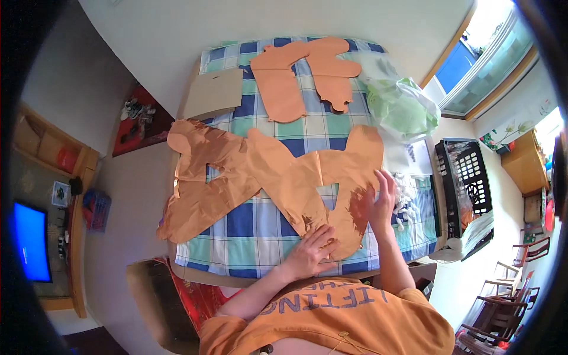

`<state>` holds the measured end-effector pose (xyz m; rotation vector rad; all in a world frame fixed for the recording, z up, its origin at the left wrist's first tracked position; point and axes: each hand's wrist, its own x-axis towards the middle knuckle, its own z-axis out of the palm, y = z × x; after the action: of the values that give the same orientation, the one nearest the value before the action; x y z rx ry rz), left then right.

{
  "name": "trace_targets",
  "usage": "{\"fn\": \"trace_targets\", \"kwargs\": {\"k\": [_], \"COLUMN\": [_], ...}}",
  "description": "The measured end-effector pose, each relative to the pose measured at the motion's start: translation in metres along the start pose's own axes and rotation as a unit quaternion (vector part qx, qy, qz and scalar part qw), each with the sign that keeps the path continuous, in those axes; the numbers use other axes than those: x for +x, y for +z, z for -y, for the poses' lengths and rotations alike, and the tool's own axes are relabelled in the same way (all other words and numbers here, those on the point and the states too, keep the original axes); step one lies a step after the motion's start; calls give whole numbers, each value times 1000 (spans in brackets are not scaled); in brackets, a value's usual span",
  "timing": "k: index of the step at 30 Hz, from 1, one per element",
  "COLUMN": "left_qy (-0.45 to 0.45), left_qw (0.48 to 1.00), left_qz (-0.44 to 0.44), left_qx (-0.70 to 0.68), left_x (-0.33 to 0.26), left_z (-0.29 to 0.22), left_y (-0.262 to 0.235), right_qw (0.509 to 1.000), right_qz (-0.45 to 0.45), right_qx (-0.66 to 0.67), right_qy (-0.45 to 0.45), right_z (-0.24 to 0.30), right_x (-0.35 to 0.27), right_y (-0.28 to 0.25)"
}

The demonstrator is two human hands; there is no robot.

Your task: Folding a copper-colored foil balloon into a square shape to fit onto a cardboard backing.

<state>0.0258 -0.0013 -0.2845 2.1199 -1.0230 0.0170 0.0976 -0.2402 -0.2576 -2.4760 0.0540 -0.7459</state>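
Note:
A flat copper-coloured foil sheet [290, 168], shaped like large rounded letters and looking like uninflated foil balloons, spreads across the table. Its left part is creased and shiny. Whether it is one piece or more I cannot tell. My left hand [309, 253] lies on the foil near the front edge, palm down, fingers stretched out. At the foil's right edge, my right hand [381, 204] stands on its side with fingers apart, touching or just over it. Farther back lie more matte copper letter shapes [278, 89], folded flat.
A checked cloth [236, 207] covers the table. Cardboard [216, 92] lies at back left; a white-green plastic bag [405, 106] and small white pieces [403, 201] sit on the right. Beyond that edge stands a black crate [470, 160]. A chair [160, 302] is front left.

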Motion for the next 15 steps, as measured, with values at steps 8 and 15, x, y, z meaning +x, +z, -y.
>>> {"fn": "trace_targets", "kwargs": {"k": [8,15], "left_qy": [113,62], "left_qw": [823,654], "left_qz": [-235,-314], "left_qx": [-505,-685], "left_x": [59,100], "left_z": [-84,-144], "left_y": [-168,-211], "right_qw": [993,984], "right_qz": [51,97], "right_qx": [81,59], "right_qy": [-75,-137], "right_z": [24,-16], "right_x": [108,195], "right_y": [28,113]}}
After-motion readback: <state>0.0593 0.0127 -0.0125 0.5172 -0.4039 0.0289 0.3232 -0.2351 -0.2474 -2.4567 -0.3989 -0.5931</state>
